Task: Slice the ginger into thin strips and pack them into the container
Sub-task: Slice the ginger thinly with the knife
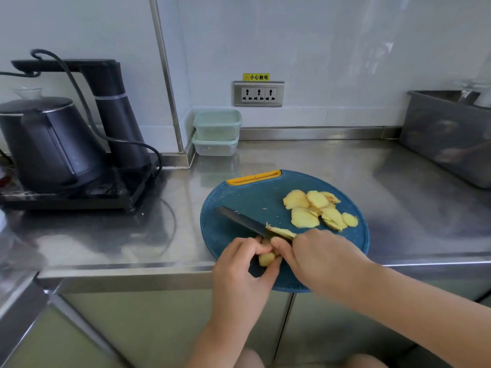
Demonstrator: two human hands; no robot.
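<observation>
Left hand (pixel 244 264) pinches the ginger stub (pixel 267 258) at the near edge of the cutting board (pixel 239 192), right hand (pixel 316 256) just beside it gripping the knife (pixel 239 218), blade angled away-left over the stub, slices (pixel 316 208) heaped beyond, containers (pixel 216 132) well back at the wall.

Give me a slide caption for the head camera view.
Left hand holds a ginger piece while right hand cuts it with a dark knife on a blue board.

Black kettle (pixel 50 144) left; wall socket (pixel 259 94) behind; steel bin (pixel 446 136) right.
</observation>
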